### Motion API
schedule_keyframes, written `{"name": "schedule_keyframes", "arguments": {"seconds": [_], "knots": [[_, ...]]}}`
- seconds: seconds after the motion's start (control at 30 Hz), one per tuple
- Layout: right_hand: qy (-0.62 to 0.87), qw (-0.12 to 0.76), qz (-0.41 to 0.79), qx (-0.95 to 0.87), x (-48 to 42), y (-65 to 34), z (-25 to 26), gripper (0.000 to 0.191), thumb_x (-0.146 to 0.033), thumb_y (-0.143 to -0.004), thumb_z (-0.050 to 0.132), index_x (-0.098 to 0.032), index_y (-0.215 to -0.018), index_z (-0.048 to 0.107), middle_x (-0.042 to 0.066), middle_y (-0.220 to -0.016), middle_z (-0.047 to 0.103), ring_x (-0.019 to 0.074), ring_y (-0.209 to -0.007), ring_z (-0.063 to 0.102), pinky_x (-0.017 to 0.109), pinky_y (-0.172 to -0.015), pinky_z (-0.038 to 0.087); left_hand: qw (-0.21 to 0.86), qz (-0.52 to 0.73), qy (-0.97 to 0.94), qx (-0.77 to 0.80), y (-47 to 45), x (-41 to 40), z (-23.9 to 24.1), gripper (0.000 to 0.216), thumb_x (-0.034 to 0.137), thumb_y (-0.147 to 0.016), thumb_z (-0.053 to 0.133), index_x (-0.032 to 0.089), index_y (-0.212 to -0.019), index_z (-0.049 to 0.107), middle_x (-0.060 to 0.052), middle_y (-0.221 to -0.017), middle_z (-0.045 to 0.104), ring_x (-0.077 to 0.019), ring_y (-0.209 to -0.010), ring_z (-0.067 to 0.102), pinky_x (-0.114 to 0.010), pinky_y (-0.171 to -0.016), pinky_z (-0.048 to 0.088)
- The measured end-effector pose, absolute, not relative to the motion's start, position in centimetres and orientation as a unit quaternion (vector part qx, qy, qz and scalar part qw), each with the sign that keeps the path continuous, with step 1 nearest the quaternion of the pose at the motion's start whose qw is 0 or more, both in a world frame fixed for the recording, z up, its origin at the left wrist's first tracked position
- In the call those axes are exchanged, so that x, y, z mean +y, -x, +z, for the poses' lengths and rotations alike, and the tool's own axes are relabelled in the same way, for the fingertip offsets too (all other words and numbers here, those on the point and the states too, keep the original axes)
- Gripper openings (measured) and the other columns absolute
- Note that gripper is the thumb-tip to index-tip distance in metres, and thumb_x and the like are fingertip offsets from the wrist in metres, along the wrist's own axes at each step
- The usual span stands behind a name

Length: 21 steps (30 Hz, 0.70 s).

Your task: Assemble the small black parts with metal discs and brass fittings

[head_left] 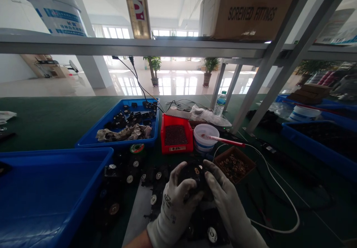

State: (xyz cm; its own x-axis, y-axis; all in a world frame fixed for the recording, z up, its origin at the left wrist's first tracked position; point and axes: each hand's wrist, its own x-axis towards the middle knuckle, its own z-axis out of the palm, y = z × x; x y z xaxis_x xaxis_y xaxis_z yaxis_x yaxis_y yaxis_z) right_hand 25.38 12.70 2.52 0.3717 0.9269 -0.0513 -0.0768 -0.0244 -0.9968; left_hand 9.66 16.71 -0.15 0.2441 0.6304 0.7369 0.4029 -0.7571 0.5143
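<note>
A black component [187, 171] bearing small copper-coloured rings is held above the near edge of the green workbench [58, 125]. It is grasped by the gloved left hand [178, 201], with the thumb bent across its near side. The gloved right hand [224, 194] is placed at its right edge with fingers extended; whether it is gripped there cannot be told. Similar black units [158, 175] with pale discs are spread to the left and below the hands, some on a grey sheet [136, 214]. Just beyond, a red bin [167, 149] is filled with small dark pieces. Beside it, a red-and-white stick [230, 141] is rested across a white tub [206, 146]. Ring-shaped washers [232, 166] are contained in a cardboard box [245, 171], near the right hand. More black parts are held in a blue tray [154, 139] farther left.
</note>
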Motion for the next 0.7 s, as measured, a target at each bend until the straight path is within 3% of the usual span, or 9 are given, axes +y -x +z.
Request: {"name": "schedule_keyframes", "arguments": {"seconds": [0.17,0.4,0.7], "knots": [[0.588,0.579,0.416,-0.382,12.6,-25.1,3.0,0.064,-0.068,-0.089,0.066,-0.024,-0.136,0.066,0.010,-0.136,0.071,0.0326,-0.129,0.064,0.047,-0.111,0.052,0.084,0.524,-0.781,0.329,-9.7,16.9,0.0,0.008,0.027,-0.097,0.068,0.025,-0.090,0.065,-0.013,-0.135,0.062,-0.0218,-0.095,0.076,-0.035,-0.079,0.069],[0.581,0.597,0.413,-0.369,12.9,-24.4,3.1,0.063,-0.067,-0.084,0.071,-0.021,-0.126,0.071,0.012,-0.124,0.076,0.0314,-0.118,0.069,0.044,-0.105,0.056,0.064,0.523,-0.787,0.322,-9.8,16.8,-0.1,0.009,0.027,-0.101,0.063,0.027,-0.098,0.072,-0.013,-0.139,0.057,-0.0236,-0.109,0.074,-0.035,-0.083,0.068],[0.581,0.596,0.393,-0.390,12.7,-24.3,3.2,0.052,-0.058,-0.094,0.062,-0.019,-0.128,0.068,0.013,-0.126,0.074,0.0296,-0.120,0.068,0.041,-0.105,0.055,0.051,0.507,-0.801,0.315,-9.3,17.2,0.5,0.012,0.030,-0.102,0.060,0.025,-0.095,0.066,-0.013,-0.131,0.063,-0.0231,-0.101,0.076,-0.031,-0.072,0.069]]}}
